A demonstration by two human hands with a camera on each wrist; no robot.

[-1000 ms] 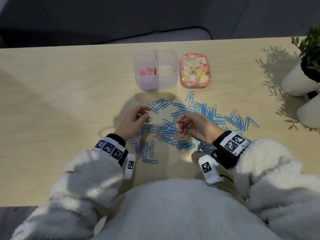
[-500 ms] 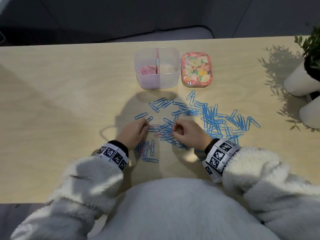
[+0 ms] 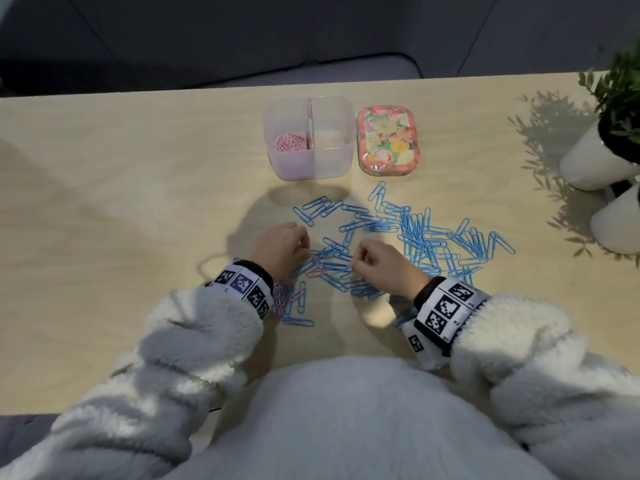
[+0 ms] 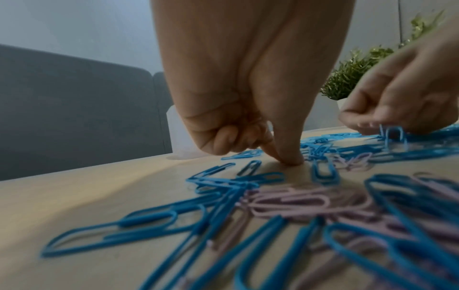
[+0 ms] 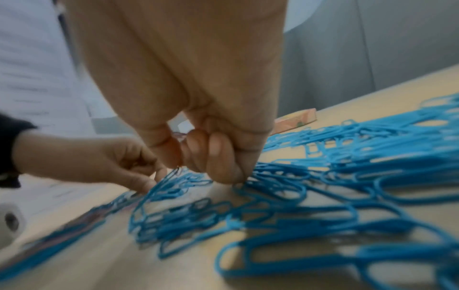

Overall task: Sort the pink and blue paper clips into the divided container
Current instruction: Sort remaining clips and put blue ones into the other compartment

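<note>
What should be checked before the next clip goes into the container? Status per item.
1. Left compartment of the clear divided plastic container holds only pink paper clips: ok.
2. Right compartment free for blue: ok, it looks empty.
3. Container uncovered, floral lid lying beside it: ok.
4. Right hand pinching a clip: ok, but its colour cannot be told; a blue paper clip hangs at its fingertips, a pinkish one shows between the fingers.
5. Left hand holding a clip: cannot tell; index fingertip presses the wooden table.
6. Pile sorted: not ok, loose pink clips remain among blue.
</note>
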